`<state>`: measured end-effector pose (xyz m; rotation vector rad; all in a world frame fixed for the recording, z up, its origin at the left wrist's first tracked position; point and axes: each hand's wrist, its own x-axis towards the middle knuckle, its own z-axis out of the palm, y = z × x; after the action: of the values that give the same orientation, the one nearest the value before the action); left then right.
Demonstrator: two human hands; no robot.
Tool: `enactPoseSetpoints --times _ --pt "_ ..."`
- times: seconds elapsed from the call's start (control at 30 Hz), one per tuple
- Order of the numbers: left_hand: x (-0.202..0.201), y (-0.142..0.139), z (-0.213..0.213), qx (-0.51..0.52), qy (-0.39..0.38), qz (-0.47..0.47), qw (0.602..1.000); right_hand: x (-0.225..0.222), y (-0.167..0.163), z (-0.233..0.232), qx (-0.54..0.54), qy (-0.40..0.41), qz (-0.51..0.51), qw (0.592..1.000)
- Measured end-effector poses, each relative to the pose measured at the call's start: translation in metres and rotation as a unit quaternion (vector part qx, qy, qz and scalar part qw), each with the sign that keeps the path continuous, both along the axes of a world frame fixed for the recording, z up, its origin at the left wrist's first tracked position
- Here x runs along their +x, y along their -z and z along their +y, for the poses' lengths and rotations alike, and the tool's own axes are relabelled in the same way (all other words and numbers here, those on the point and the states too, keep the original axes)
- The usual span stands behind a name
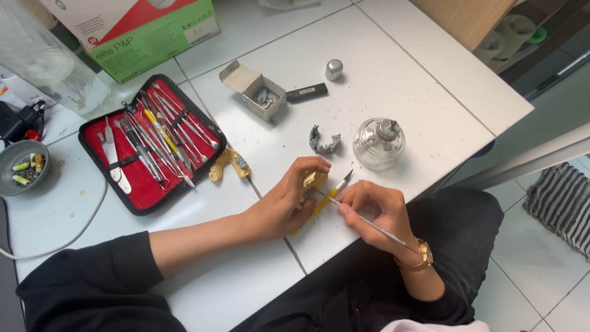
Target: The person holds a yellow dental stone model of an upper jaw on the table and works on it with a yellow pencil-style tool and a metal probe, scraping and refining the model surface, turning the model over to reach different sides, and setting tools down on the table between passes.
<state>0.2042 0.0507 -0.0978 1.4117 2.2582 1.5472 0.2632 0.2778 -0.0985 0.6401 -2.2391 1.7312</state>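
Centre of frame: left hand [287, 206] clenched around a small, pale yellow, likely brittle wax-like cast [314, 180], right hand [372, 206] pinching a thin, stiff metal carving instrument [369, 222] pen-style on the white tiled tabletop [399, 74].

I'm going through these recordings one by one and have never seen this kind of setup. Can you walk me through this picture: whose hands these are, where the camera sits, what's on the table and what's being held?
There is no machine here: a person works with two bare hands, and the single camera is worn on their head, looking down. The left hand grips a small yellow piece against the white tiled table. The right hand, with a gold watch on its wrist, holds a thin metal tool like a pen, its tip at that piece. A yellow-handled blade also lies between the two hands; which hand steadies it is unclear. On the table are an open red case of metal instruments, another yellow piece beside it, a small open cardboard box, a grey curved piece, a glass burner, its metal cap, and a small dish at the left edge.
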Motion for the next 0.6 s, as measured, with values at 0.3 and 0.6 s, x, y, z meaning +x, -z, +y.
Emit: enactPoseSetpoints --times 0.3,0.6 --pt "-0.0044 0.0001 -0.0007 0.0 0.006 -0.004 1.0 -0.0021 0.0074 -0.0022 0.044 0.004 0.002 0.999" --pt "-0.009 0.0014 -0.0039 -0.001 0.01 0.018 1.0 -0.0073 0.0082 0.0043 0.048 -0.019 -0.001 0.999"
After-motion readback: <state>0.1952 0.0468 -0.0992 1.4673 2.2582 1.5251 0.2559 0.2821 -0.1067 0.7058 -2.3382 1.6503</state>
